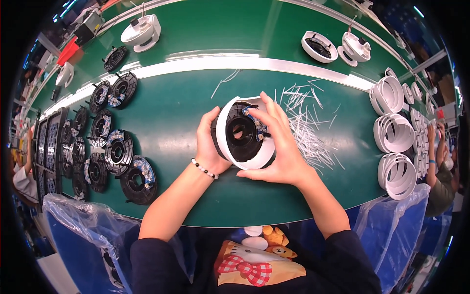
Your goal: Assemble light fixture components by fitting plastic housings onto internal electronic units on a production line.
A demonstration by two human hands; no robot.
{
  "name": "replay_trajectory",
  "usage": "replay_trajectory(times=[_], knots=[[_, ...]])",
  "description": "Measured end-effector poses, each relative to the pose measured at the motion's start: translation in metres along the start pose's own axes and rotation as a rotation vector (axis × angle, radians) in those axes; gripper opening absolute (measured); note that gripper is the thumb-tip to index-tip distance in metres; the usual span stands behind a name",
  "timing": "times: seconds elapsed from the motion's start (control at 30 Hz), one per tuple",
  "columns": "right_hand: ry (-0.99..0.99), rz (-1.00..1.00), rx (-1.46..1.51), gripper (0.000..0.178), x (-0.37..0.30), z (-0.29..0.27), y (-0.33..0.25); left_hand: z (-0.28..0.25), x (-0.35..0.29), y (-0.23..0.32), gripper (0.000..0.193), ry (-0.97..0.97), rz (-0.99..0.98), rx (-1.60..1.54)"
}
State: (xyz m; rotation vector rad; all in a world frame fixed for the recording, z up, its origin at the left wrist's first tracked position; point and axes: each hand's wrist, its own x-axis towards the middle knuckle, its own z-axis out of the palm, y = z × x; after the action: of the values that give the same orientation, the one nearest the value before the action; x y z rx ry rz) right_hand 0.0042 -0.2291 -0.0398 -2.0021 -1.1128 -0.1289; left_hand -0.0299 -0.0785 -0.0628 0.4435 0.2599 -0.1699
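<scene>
Above the middle of the green table I hold a white plastic ring-shaped housing (223,131) around a round black plastic base (228,131). The black piece has a hole in its centre and a small blue circuit board at its upper right. My left hand (208,142), with a beaded bracelet at the wrist, grips the left side, its fingers partly hidden behind. My right hand (281,147) wraps the right side, thumb along the lower rim and fingers over the upper right near the circuit board.
Several black round bases with blue boards (119,152) lie at left beside a black rack (49,147). White thin strips (306,122) are heaped right of my hands. White rings (397,175) stand stacked at right. Beyond a pale rail, white assembled units (142,33) sit on a green conveyor (220,29).
</scene>
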Motion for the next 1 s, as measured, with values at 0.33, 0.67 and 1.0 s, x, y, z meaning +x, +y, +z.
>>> replay_trajectory(times=[0.33,0.67,1.0], knots=[[-0.105,0.020,0.009,0.098,0.003,-0.002,-0.003,0.001,-0.001,-0.007,0.047,0.035,-0.046,-0.040],[-0.015,0.156,-0.008,0.112,-0.002,0.006,-0.003,-0.007,-0.005,-0.008,0.062,-0.169,0.013,-0.013],[-0.055,0.058,0.094,0.109,0.000,-0.008,0.001,0.000,-0.005,-0.003,0.047,-0.183,-0.021,0.058]])
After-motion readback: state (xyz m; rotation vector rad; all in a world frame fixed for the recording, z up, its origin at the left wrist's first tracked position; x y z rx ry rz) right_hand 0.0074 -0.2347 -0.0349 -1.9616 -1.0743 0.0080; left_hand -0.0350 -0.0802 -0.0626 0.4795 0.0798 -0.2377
